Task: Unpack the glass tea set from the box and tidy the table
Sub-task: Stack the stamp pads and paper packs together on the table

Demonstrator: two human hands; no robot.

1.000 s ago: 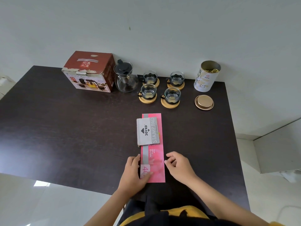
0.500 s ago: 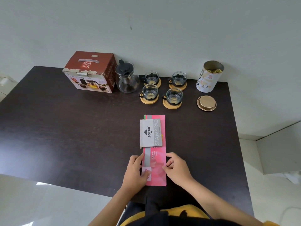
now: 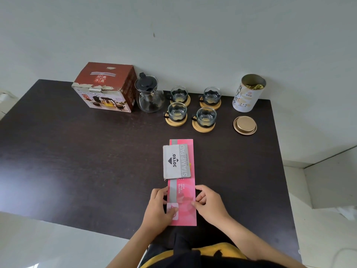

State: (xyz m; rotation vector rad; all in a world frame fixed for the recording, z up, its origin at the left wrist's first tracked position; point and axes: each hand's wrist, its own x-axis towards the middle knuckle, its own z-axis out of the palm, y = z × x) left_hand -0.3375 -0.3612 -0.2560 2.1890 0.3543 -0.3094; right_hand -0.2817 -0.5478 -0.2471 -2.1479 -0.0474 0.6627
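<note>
Both hands, left (image 3: 160,206) and right (image 3: 209,203), pinch the pink pack's (image 3: 182,192) near end. Its length runs straight away toward the cups (image 3: 205,117), equally near either hand.

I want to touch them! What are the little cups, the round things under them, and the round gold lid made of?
The little cups look like clear, shiny glass: you can see through them. Each has a dark band and handle, maybe plastic. The round coasters under them look like pale, matte wood or bamboo. The gold lid looks like metal with a soft sheen, though coated plastic is possible.
</note>
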